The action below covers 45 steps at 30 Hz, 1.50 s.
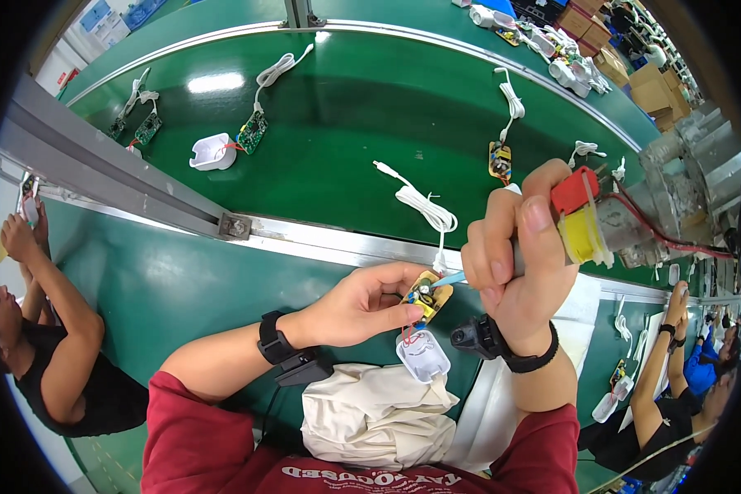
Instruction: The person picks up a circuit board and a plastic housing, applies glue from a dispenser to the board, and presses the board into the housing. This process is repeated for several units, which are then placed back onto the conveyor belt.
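Between the thumb and fingers of my left hand (350,309) is a small circuit board (428,300) with a yellow component on it. A white cord (426,207) runs from its far end onto the green belt. Red wires join the board to an open white plastic housing (424,356) hanging below it. My right hand (523,263) is closed around a dispensing tool with a blue tapered tip (451,280), which points at the board's components. Just beyond those fingers is a red switch-like block (575,191) with yellow tape and wires; whether it belongs to the tool is unclear.
Boards with white cords lie along the green belt (337,123), one beside a white housing (212,152). A metal rail (305,239) edges the belt, and a grey post (115,156) rises at left. Cream cloth (379,416) lies before me. Co-workers sit on both sides.
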Available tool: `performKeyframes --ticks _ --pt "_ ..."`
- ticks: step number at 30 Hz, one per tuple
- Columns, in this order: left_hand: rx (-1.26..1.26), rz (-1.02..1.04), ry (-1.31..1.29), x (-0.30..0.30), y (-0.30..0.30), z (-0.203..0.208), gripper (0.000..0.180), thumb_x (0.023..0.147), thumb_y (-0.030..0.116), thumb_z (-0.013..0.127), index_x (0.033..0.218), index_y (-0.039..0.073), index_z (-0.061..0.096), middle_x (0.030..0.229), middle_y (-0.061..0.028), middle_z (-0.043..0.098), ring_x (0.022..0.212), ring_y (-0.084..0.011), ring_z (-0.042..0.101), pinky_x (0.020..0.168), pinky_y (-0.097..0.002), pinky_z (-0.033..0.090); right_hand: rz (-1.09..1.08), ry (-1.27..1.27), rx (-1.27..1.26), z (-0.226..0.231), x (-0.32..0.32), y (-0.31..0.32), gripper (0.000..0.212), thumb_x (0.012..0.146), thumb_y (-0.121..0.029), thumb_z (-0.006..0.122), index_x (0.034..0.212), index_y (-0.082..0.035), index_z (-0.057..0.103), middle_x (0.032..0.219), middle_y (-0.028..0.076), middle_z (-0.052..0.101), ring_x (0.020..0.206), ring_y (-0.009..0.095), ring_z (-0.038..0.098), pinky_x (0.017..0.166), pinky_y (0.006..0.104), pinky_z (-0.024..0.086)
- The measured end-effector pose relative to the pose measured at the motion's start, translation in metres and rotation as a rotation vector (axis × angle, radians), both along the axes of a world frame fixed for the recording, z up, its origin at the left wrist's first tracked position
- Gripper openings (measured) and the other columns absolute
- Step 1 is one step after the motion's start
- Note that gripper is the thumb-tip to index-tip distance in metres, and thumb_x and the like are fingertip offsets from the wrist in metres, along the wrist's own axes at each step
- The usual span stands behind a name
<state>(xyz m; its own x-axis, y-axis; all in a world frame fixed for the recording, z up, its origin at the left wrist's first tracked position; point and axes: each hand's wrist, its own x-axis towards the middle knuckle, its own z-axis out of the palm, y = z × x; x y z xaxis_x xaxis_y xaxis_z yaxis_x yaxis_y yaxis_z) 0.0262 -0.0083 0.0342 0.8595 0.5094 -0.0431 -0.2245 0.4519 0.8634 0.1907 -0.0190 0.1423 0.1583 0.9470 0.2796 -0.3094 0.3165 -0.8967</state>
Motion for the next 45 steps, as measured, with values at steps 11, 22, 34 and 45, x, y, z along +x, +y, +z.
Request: performKeyframes --ticks 11,22,34,45 --pt "-0.024 0.000 0.017 0.004 -0.001 0.007 0.043 0.094 0.003 0.055 0.135 0.001 0.042 0.117 -0.0046 0.056 0.105 -0.0097 0.054 0.091 -0.0264 0.046 0.025 0.015 0.017 -0.001 0.007 0.002 0.021 0.096 -0.026 0.049 0.092 -0.010 0.036 0.049 0.000 0.034 0.034 0.007 0.026 0.033 0.0231 0.021" --pt "-0.013 -0.066 0.051 0.005 0.002 0.011 0.042 0.093 0.000 0.053 0.133 0.001 0.043 0.119 -0.0048 0.056 0.106 -0.0105 0.054 0.091 -0.0273 0.046 -0.014 -0.061 0.018 0.017 0.017 -0.005 0.037 0.097 -0.027 0.046 0.121 -0.002 0.037 0.050 0.000 0.035 0.034 0.007 0.028 0.033 0.0226 0.022" --pt "0.071 0.001 0.121 0.027 0.047 0.050 0.042 0.090 0.003 0.055 0.131 0.003 0.045 0.115 -0.0048 0.056 0.099 -0.0101 0.056 0.083 -0.0265 0.048 0.065 -0.014 -0.008 0.039 0.017 -0.027 0.035 0.097 -0.027 0.045 0.121 -0.003 0.038 0.052 0.000 0.036 0.034 0.007 0.029 0.033 0.0223 0.024" --pt "1.687 0.804 0.679 0.052 0.125 0.054 0.064 0.075 0.029 0.072 0.122 -0.006 0.048 0.111 -0.0226 0.055 0.105 -0.0377 0.055 0.091 -0.0438 0.044 0.109 0.018 -0.048 0.048 0.019 -0.030 0.029 0.096 -0.021 0.047 0.117 -0.002 0.040 0.051 -0.002 0.038 0.037 0.005 0.031 0.036 0.0215 0.025"
